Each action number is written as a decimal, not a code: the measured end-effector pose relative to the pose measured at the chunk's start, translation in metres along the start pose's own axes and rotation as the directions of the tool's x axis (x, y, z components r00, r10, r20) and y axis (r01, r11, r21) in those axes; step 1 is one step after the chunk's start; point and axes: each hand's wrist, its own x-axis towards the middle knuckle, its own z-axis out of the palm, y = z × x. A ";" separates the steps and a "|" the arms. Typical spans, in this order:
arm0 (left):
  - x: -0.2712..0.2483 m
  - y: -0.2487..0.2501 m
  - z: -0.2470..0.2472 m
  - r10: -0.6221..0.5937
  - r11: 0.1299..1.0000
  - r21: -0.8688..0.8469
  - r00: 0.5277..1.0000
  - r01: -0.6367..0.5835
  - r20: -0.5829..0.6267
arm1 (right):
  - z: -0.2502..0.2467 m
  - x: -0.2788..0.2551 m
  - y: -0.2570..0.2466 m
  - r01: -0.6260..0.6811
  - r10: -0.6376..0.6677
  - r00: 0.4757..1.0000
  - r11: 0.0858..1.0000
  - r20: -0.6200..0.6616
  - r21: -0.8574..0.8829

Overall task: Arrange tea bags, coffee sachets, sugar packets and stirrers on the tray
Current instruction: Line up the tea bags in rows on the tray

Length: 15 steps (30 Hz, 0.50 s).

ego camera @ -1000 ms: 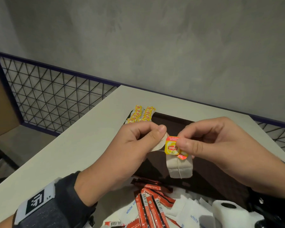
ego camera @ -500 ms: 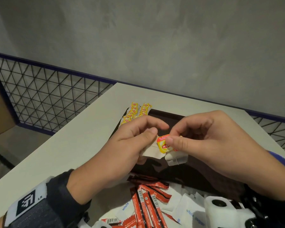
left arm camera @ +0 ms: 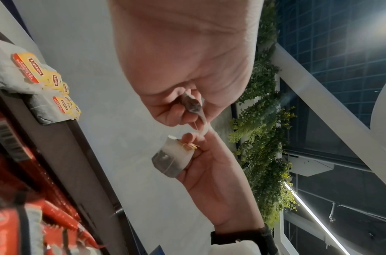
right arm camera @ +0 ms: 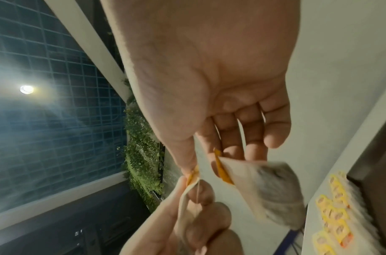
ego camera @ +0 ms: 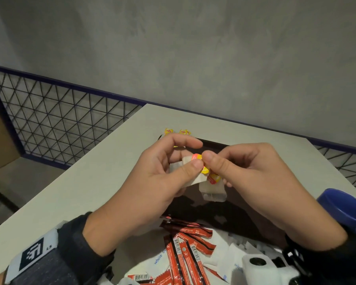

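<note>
Nearest you, red coffee sachets (ego camera: 185, 251) and white sugar packets (ego camera: 158, 258) lie heaped on the table (ego camera: 90, 182). Above the dark tray (ego camera: 230, 210), your left hand (ego camera: 162, 182) pinches one tea bag (ego camera: 178, 167) and your right hand (ego camera: 253, 175) pinches another (ego camera: 213, 192), their tags (ego camera: 201, 167) meeting. At the tray's far left corner lie more tea bags (ego camera: 177, 132).

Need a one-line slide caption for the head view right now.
Both hands, left and right, pinch tea bags above the dark tray, coffee sachets below.
</note>
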 end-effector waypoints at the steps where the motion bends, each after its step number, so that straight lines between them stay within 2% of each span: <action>1: 0.000 0.000 -0.001 0.006 1.000 0.005 1.000 -0.006 -0.009 | 0.001 0.000 0.000 -0.027 0.027 1.000 0.999 0.006 0.044; 6: 0.001 0.001 -0.002 -0.006 1.000 0.006 0.999 0.006 -0.032 | 0.002 0.001 0.001 -0.096 0.089 0.995 0.969 0.043 0.228; 11: 0.004 -0.001 -0.007 -0.032 0.999 -0.014 0.995 0.031 -0.091 | -0.003 0.003 0.003 -0.096 0.096 0.995 0.975 0.009 0.200; 15: 0.006 -0.001 -0.009 -0.054 0.998 -0.036 0.993 0.050 -0.107 | -0.011 0.001 0.000 -0.084 0.075 0.994 0.990 0.077 0.113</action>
